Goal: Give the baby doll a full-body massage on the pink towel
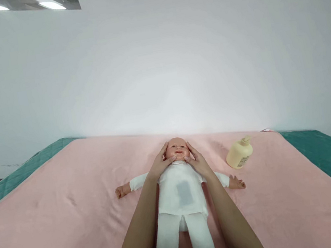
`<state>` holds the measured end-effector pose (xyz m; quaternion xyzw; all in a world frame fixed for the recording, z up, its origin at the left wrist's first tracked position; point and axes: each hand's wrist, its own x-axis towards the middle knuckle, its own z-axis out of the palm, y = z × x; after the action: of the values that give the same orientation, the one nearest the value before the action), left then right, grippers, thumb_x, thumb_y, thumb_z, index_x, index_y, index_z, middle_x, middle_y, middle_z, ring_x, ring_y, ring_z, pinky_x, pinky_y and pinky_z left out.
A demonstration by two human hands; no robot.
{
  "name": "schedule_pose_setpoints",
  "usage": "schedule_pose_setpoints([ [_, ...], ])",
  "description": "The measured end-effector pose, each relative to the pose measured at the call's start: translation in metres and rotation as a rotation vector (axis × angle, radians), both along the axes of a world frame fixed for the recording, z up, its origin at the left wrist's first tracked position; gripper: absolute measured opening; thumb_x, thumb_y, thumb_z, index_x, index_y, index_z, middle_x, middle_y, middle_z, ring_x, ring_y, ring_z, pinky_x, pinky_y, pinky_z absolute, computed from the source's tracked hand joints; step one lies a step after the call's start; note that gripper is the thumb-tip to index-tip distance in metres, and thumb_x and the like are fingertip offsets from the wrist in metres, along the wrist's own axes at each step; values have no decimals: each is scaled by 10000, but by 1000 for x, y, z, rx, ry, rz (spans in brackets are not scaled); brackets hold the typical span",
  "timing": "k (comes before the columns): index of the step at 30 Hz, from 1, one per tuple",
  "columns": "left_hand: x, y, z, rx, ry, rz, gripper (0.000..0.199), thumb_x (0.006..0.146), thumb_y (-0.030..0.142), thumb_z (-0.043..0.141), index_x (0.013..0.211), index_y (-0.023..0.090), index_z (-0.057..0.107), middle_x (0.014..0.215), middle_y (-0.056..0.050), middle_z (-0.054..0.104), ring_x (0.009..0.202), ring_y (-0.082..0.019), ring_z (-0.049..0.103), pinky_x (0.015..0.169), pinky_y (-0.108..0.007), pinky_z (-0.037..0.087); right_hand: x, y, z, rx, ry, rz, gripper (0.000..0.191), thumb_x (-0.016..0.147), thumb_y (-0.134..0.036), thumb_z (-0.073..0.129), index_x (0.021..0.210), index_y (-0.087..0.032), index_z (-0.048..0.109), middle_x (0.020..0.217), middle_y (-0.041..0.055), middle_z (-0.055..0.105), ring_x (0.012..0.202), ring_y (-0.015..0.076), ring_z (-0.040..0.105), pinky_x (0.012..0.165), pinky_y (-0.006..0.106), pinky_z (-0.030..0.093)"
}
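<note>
Cupping head (177, 144) of doll (181, 185) between left hand (160, 164) and right hand (198, 162), with fingers curved along sides, thumbs near chin, probably for steady support. Lying face-up on pink sheet (71, 209), near bottle (239, 154).

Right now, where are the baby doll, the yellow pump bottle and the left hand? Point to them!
Baby doll (183, 198): head view, on its clothed tummy.
Yellow pump bottle (238, 155): head view, on its body, below the pump.
Left hand (159, 163): head view, on its back.
</note>
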<state>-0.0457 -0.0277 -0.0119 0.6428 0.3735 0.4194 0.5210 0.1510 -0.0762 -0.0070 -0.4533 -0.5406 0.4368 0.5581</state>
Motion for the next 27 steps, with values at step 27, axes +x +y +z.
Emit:
schedule_pose_setpoints([
  [27, 15, -10, 9, -46, -140, 16, 1041, 636, 365, 821, 1493, 200, 254, 1553, -154, 273, 1365, -325, 380, 1105, -436, 363, -18, -5, 4, -38, 29, -78, 971, 686, -481, 756, 1490, -197, 293, 1514, 101, 370, 1364, 282, 415, 1117, 435, 387],
])
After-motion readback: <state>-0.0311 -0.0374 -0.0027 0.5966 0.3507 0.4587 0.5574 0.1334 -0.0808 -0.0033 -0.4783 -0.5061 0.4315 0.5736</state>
